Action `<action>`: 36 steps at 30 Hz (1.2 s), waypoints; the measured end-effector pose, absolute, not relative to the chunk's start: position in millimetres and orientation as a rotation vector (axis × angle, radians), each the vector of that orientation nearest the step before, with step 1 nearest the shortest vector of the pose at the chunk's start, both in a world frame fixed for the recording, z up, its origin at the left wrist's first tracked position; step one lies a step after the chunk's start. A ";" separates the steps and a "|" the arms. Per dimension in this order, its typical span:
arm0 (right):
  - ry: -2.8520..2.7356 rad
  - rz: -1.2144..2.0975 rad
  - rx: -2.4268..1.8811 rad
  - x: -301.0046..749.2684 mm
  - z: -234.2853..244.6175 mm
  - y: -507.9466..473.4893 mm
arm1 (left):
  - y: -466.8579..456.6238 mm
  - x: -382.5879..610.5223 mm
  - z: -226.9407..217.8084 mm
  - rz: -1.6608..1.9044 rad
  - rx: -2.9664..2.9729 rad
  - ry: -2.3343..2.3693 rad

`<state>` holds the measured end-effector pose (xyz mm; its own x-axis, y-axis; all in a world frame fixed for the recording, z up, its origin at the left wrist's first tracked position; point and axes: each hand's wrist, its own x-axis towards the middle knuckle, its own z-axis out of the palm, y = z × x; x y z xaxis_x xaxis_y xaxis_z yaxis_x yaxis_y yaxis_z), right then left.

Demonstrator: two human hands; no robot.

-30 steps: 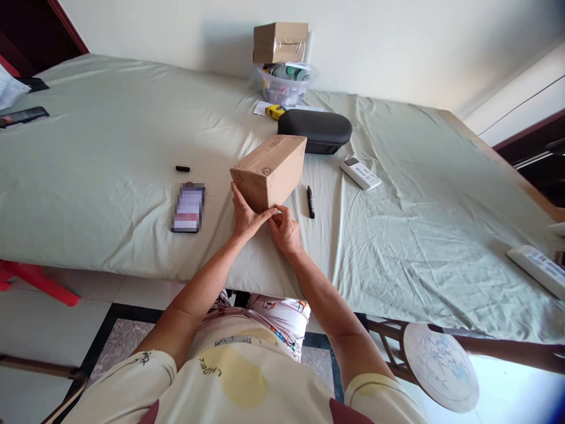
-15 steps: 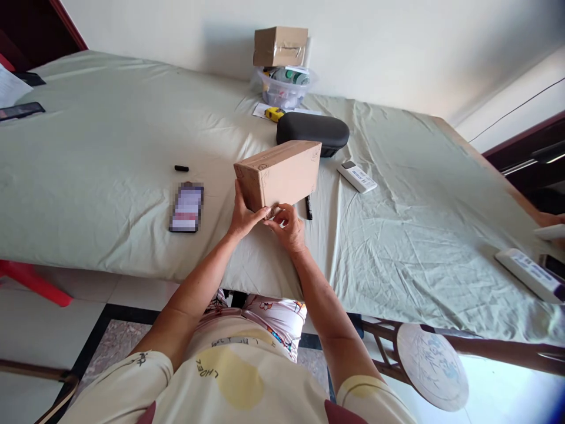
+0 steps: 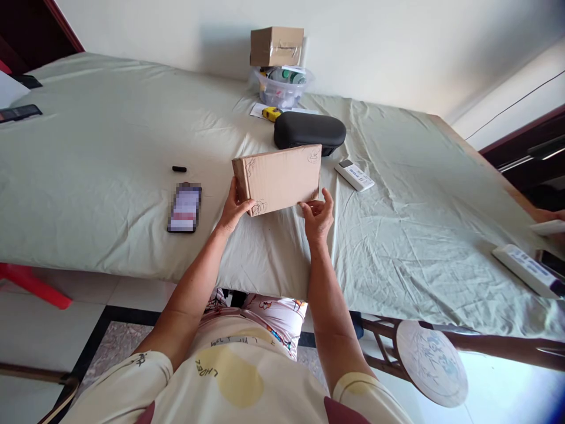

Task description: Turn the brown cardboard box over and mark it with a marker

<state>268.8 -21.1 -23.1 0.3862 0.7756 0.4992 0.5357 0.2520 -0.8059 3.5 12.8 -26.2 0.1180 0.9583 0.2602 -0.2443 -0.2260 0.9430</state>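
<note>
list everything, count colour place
carton: 1, brown, centre
upper carton: 1, brown, atop tub
plastic tub: 1, clear, by wall
tape measure: 1, yellow, before tub
hard case: 1, black, behind carton
labelled devices: 2, white, right side
smartphone: 1, dark-framed, left of carton
pen cap: 1, black, beyond smartphone
phone-like slabs: 2+, dark, table edges
paper: 2+, white, left, under tape measure
tablecloth: 1, pale green, table
round seat: 1, whitish, below right
plastic leg: 1, red, below left
other person's hand: 1, right edge
left hand: 1, gripping carton
right hand: 1, carton's right corner
</note>
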 end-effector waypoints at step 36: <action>-1.570 0.398 -1.437 267.5 -10.5 -31.7 | 20.4 -19.8 -20.7 1.422 1.273 0.909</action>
<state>267.5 -31.7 -10.5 0.1272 0.9028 0.4107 0.5985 0.2603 -0.7576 -19.8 20.4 -20.7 0.0329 0.9686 0.2466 -0.1829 -0.2367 0.9542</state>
